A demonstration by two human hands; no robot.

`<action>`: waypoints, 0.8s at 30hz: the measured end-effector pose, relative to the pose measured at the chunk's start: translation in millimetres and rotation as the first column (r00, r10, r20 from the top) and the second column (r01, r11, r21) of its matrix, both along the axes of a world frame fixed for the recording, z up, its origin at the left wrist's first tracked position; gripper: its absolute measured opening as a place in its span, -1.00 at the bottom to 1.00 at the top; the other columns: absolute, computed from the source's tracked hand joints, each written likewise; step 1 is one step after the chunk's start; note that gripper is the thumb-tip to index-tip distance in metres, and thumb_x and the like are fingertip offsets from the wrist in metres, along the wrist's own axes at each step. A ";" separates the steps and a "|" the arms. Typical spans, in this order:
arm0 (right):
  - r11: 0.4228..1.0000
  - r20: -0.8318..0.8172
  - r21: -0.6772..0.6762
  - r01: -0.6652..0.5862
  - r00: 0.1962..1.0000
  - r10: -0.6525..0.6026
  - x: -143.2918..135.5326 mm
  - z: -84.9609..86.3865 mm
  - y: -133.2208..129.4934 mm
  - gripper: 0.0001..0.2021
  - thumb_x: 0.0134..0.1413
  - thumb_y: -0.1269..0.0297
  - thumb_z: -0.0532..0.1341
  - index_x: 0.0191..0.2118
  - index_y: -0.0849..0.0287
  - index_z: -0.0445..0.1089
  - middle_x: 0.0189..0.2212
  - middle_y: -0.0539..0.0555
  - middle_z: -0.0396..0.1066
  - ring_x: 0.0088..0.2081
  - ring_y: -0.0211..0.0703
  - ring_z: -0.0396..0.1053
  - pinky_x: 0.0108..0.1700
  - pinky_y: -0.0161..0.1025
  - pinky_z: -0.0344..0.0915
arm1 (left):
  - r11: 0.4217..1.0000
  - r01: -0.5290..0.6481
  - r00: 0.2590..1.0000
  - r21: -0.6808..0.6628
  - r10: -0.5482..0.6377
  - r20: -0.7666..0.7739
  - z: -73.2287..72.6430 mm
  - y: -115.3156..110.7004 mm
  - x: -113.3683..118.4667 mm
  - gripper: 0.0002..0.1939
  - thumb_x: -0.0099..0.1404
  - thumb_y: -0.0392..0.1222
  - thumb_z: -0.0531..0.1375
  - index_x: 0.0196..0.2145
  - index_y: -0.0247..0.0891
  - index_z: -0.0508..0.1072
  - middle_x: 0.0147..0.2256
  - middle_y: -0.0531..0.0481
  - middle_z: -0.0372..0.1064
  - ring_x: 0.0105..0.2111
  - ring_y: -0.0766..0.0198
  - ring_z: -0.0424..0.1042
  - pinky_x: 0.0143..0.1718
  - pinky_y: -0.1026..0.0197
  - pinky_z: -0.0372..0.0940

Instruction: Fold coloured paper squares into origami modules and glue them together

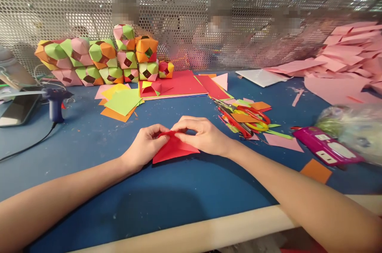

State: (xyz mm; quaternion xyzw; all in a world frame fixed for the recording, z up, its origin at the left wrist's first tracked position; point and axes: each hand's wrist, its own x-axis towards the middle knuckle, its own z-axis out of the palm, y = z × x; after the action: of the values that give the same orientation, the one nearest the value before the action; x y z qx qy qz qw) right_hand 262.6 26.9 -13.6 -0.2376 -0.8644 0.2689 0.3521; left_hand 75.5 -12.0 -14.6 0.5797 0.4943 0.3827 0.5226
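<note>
A red sheet of paper (174, 149), partly folded, is held just above the blue table (161, 193). My left hand (146, 143) pinches its upper left part between thumb and fingers. Close beside it, my right hand (203, 135) pinches the upper edge, the two thumbs nearly meeting. The paper's lower edge hangs free toward me. My fingers hide part of the fold along the top.
Stacked folded-paper balls (103, 53) stand at the back left, a blue glue gun (56, 103) before them. Green paper squares (123, 101) and red sheets (176, 81) lie behind my hands. Red-handled scissors (238, 121), a purple packet (325, 145) and a pink paper pile (352, 53) are rightward.
</note>
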 end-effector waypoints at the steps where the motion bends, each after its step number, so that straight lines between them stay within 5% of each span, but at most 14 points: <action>1: 0.999 0.001 0.012 -0.031 1.000 0.031 1.1 0.1 0.8 -0.82 0.06 0.51 0.13 -0.25 0.18 0.41 -0.37 0.03 0.35 -0.33 -0.29 0.32 -0.26 -0.31 0.27 | 1.000 0.005 1.000 -0.011 -0.004 0.016 1.0 -0.2 -0.2 -0.88 0.14 -0.24 0.13 -0.37 -0.28 0.46 -0.47 0.10 0.39 -0.48 0.38 0.31 -0.44 0.36 0.20; 15: 0.971 0.084 0.169 -0.170 0.984 0.158 8.5 0.0 6.2 -0.78 0.16 0.50 0.07 -0.18 0.21 0.42 -0.31 0.10 0.30 -0.29 -0.31 0.31 -0.26 -0.33 0.28 | 0.998 0.055 0.994 -0.044 -0.051 0.092 -2.1 1.5 -3.8 -0.73 0.13 -0.34 0.04 -0.27 -0.25 0.48 -0.42 0.09 0.41 -0.46 0.36 0.31 -0.42 0.33 0.18; 24: 0.937 0.182 0.285 -0.202 0.971 0.154 12.1 1.9 7.2 -0.78 0.19 0.46 0.04 -0.18 0.21 0.42 -0.29 0.12 0.28 -0.29 -0.27 0.29 -0.26 -0.31 0.29 | 0.996 0.070 0.997 0.053 -0.072 0.024 -1.2 0.9 -0.9 -0.83 0.15 -0.16 0.19 -0.30 -0.27 0.44 -0.35 0.03 0.41 -0.36 0.34 0.35 -0.31 0.31 0.23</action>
State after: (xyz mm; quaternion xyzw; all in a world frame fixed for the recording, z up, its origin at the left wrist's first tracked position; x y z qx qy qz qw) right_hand 274.7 34.2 -11.6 -0.1219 -0.9382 0.1452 0.2894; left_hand 74.6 -11.2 -15.9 0.6053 0.4563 0.3843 0.5269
